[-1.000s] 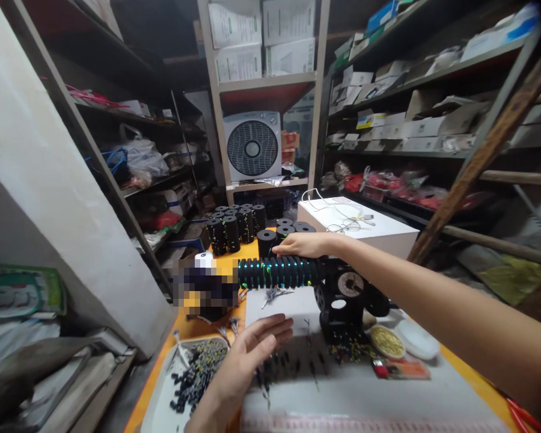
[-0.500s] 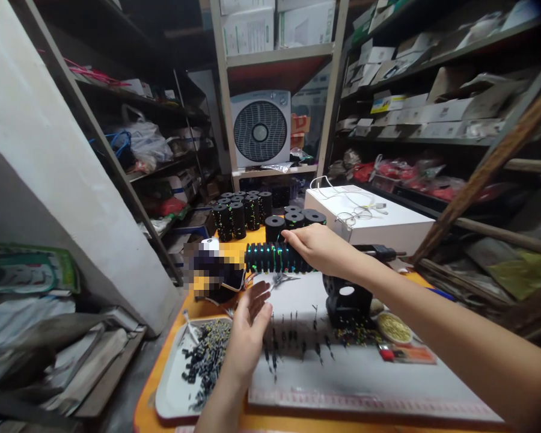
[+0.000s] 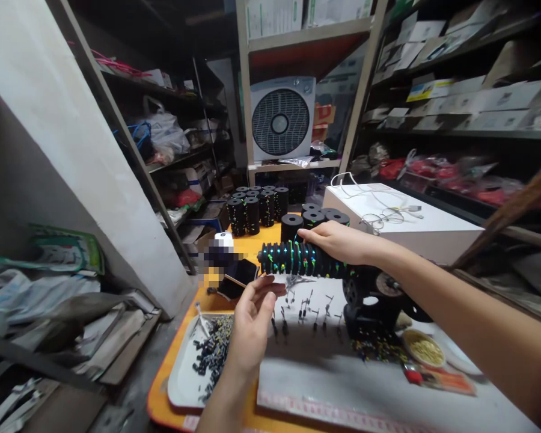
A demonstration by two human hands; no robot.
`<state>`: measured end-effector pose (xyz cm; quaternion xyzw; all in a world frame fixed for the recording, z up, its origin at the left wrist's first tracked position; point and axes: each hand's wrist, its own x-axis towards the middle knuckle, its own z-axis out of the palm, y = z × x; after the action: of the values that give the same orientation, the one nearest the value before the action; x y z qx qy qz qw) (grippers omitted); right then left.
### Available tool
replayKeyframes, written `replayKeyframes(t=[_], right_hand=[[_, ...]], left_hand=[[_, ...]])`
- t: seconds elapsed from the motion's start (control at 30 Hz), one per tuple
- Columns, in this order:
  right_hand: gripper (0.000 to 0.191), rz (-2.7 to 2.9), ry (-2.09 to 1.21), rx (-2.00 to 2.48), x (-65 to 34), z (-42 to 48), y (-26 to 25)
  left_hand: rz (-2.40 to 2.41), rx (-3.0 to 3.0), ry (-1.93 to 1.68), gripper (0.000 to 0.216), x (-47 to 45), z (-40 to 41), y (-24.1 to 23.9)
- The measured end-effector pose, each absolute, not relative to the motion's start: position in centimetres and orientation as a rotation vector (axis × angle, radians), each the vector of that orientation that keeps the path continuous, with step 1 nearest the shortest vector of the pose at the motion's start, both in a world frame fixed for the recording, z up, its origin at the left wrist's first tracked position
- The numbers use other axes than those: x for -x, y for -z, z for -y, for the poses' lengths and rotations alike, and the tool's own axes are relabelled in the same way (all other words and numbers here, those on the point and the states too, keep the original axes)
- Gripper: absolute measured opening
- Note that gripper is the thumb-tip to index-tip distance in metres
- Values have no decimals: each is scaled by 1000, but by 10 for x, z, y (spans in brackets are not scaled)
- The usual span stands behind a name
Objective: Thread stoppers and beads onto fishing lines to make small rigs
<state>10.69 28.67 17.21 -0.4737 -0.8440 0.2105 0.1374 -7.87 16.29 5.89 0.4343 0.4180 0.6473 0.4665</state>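
Note:
A black ridged spool (image 3: 297, 258), wound with thin green-blue line, lies sideways on a black winding machine (image 3: 365, 307). My right hand (image 3: 338, 240) reaches over its top, thumb and fingertips pinched at a thin strand of line (image 3: 296, 237) beside the spool. Below the spool's left end is my left hand (image 3: 255, 313), palm turned inward, with fingers apart and holding nothing visible. Coloured beads dot the windings. Several small dark pieces with thin metal ends (image 3: 315, 316) hang or stand below the spool, over the white board (image 3: 306, 379).
At left, a white tray (image 3: 180, 373) holds many small black and grey parts. Beyond stand several black foam spools (image 3: 252, 213) and a white box (image 3: 406, 222) bearing cables. A bowl of gold pieces (image 3: 426, 349) sits at right. A box fan (image 3: 282, 120) stands on the shelf.
The view has swung left, so things appear farther right. My left hand has come up closer to the spool's underside. My right hand stays over the spool.

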Motion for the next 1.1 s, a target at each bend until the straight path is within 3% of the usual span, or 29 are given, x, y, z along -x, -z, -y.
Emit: replayKeyframes(t=[0.23, 0.47, 0.6, 0.7, 0.83, 0.97, 1.1], right_hand=[[60, 2488, -703, 1362, -108, -293, -171], [59, 2562, -1008, 1319, -106, -301, -181], [46, 2600, -1061, 1244, -106, -310, -184], [34, 2644, -1053, 1190, -106, -318, -186], [36, 2682, -1003, 1136, -106, -321, -187], [41, 2585, -823, 1136, -111, -312, -192], [34, 2403, -662, 1089, -123, -288, -202]], left_hand=[[-1161, -1099, -1547, 22, 84, -172, -68], [-1304, -1300, -1560, 21, 94, -178, -55], [-1390, -1529, -1741, 22, 101, -183, -67], [-1304, -1840, -1692, 30, 103, -193, -91], [-1100, -2139, -1435, 25, 104, -209, -113], [-1048, -2189, -1364, 28, 105, -216, -112], [-1050, -2182, -1338, 28, 107, -216, -110]])
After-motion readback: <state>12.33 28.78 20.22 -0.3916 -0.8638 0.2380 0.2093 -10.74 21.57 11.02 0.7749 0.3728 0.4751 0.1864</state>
